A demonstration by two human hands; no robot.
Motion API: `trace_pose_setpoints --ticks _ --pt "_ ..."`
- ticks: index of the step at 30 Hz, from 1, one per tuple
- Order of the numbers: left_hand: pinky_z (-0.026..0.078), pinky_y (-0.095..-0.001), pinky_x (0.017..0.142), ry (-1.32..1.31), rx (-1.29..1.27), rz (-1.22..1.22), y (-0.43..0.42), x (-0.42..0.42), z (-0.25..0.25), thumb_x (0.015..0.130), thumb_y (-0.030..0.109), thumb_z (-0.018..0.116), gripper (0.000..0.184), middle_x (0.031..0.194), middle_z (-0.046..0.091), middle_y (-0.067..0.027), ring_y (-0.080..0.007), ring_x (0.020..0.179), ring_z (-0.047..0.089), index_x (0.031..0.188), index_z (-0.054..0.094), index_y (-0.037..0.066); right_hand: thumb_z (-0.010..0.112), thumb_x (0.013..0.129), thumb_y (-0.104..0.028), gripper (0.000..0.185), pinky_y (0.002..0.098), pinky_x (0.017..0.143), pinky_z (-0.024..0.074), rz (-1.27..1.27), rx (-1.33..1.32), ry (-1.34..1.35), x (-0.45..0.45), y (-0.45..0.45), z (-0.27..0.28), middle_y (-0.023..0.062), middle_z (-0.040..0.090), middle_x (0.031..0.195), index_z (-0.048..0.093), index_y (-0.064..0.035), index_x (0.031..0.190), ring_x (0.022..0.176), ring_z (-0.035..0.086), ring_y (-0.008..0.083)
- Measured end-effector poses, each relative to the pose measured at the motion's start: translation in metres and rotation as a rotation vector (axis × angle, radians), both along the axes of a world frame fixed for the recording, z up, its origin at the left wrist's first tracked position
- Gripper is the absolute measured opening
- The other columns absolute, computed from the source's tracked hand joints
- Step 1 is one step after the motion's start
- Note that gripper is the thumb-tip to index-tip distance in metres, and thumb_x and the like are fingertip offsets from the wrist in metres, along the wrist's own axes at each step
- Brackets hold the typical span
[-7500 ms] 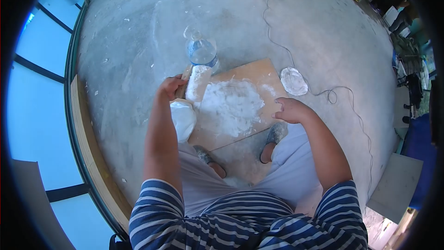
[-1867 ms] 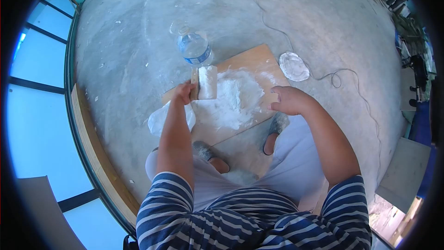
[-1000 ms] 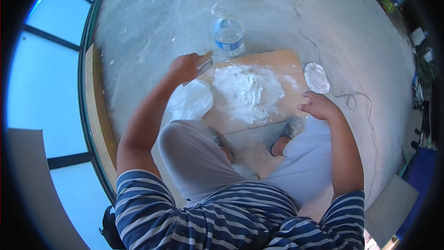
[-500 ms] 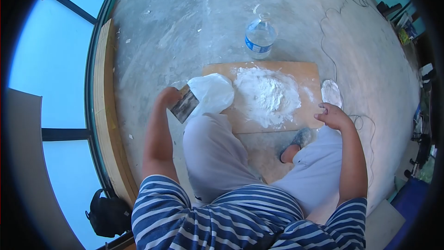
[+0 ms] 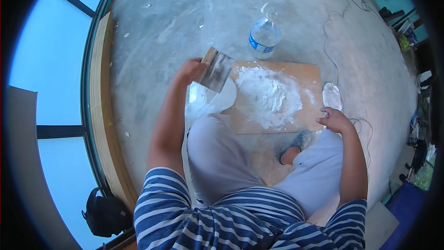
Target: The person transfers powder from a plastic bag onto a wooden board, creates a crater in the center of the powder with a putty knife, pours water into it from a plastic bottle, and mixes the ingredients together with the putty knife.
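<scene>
My left hand point(image 5: 191, 69) grips a wide putty knife point(image 5: 216, 70) by its wooden back edge, the metal blade slanting to the right. Under the blade lies a white plastic bag point(image 5: 217, 99), partly covering the left side of a brown board point(image 5: 307, 74). A mound of white powder point(image 5: 275, 95) is spread over the board's middle. Over my right knee, by the board's lower right corner, rests my right hand point(image 5: 335, 119), fingers loosely bent and apart, with nothing visible in them. Just above it is a pale, shiny oval object point(image 5: 332, 96) whose kind I cannot make out.
A large clear water bottle point(image 5: 264, 37) with a blue label stands behind the board. Thin cables point(image 5: 327, 41) run across the concrete floor on the right. Long wooden planks point(image 5: 99, 74) line the window side, with a black bag point(image 5: 107, 215) at lower left.
My left hand has lifted the putty knife up and to the right, from beside the plastic bag to above it. The bag has slumped lower. My right hand has barely moved.
</scene>
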State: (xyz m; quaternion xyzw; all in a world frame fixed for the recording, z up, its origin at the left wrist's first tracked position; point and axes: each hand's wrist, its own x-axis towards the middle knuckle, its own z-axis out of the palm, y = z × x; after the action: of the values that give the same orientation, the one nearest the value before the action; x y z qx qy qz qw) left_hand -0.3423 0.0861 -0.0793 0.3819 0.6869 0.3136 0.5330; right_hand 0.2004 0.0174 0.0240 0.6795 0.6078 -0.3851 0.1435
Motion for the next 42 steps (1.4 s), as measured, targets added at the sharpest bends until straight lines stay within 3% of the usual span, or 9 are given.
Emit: trace_pose_setpoints --ticks 2,5,8,14,18,21,24,30,42 --pt "0.051 -0.0376 0.080 -0.155 0.036 -0.014 0.011 0.019 0.025 0.082 0.028 0.072 0.046 0.096 0.071 -0.0148 -0.0255 0.087 0.067 0.119 0.066 0.001 0.073 0.083 -0.039 0.072 0.0354 0.088 0.0510 -0.008 -0.002 0.011 -0.001 0.000 0.002 0.0197 0.068 0.108 0.049 0.0007 0.138 0.099 0.066 0.0280" --pt "0.052 -0.0390 0.083 0.639 0.127 -0.256 0.006 0.026 0.072 0.081 0.026 0.069 0.046 0.102 0.071 -0.0199 -0.0334 0.093 0.068 0.120 0.065 0.003 0.073 0.083 -0.039 0.072 0.0352 0.088 0.0509 -0.027 0.013 0.038 0.003 -0.002 0.004 0.0196 0.068 0.107 0.049 0.0009 0.138 0.099 0.066 0.0279" --pt "0.051 -0.0431 0.085 0.832 0.261 -0.024 -0.021 0.005 0.074 0.081 0.022 0.064 0.038 0.104 0.069 -0.0230 -0.0403 0.097 0.065 0.114 0.067 0.004 0.073 0.083 -0.039 0.072 0.0350 0.088 0.0509 -0.036 0.026 0.040 0.005 -0.004 0.007 0.0196 0.068 0.107 0.049 0.0010 0.138 0.099 0.066 0.0277" --pt "0.052 -0.0456 0.082 1.037 -0.152 -0.368 -0.068 -0.015 0.059 0.082 0.020 0.059 0.029 0.103 0.070 -0.0213 -0.0392 0.096 0.066 0.102 0.072 0.004 0.074 0.083 -0.037 0.069 0.0333 0.071 0.0531 0.006 0.043 0.056 0.020 -0.006 -0.008 0.0141 0.065 0.099 0.051 -0.0008 0.137 0.074 0.064 0.0205" --pt "0.053 -0.0437 0.081 1.050 -0.129 -0.494 -0.072 0.027 0.048 0.082 0.020 0.059 0.027 0.103 0.071 -0.0191 -0.0356 0.097 0.068 0.101 0.073 0.005 0.073 0.084 -0.036 0.068 0.0334 0.072 0.0530 0.017 0.068 0.084 0.020 -0.007 -0.005 0.0137 0.065 0.099 0.051 -0.0006 0.137 0.074 0.064 0.0201" --pt "0.053 -0.0423 0.082 1.068 -0.217 -0.595 -0.059 0.043 0.019 0.083 0.019 0.059 0.027 0.106 0.071 -0.0174 -0.0340 0.099 0.068 0.102 0.073 0.006 0.073 0.083 -0.039 0.071 0.0350 0.088 0.0508 -0.042 0.039 0.053 0.012 -0.010 0.008 0.0184 0.068 0.106 0.050 0.0002 0.137 0.099 0.066 0.0272" --pt "0.054 -0.0415 0.086 1.070 -0.221 -0.700 -0.040 0.046 -0.018 0.083 0.019 0.059 0.029 0.113 0.069 -0.0159 -0.0346 0.103 0.067 0.105 0.072 0.005 0.073 0.083 -0.039 0.071 0.0350 0.088 0.0508 -0.049 0.017 0.027 0.017 -0.010 0.005 0.0185 0.068 0.107 0.050 0.0002 0.138 0.098 0.066 0.0273" --pt "0.052 -0.0459 0.088 0.931 -0.020 -0.272 -0.020 0.040 -0.069 0.082 0.016 0.059 0.031 0.109 0.069 -0.0221 -0.0375 0.103 0.066 0.106 0.066 -0.002 0.073 0.083 -0.039 0.071 0.0350 0.088 0.0508 -0.071 0.013 0.042 0.023 -0.008 0.000 0.0187 0.068 0.107 0.050 0.0004 0.138 0.098 0.066 0.0276" --pt "0.050 -0.0484 0.091 0.795 -0.117 -0.155 -0.047 0.037 -0.132 0.085 0.013 0.055 0.036 0.109 0.065 -0.0315 -0.0442 0.104 0.064 0.115 0.053 -0.006 0.072 0.084 -0.039 0.073 0.0349 0.087 0.0505 -0.042 -0.032 0.020 0.017 -0.007 0.009 0.0155 0.068 0.104 0.048 0.0000 0.140 0.096 0.066 0.0260"
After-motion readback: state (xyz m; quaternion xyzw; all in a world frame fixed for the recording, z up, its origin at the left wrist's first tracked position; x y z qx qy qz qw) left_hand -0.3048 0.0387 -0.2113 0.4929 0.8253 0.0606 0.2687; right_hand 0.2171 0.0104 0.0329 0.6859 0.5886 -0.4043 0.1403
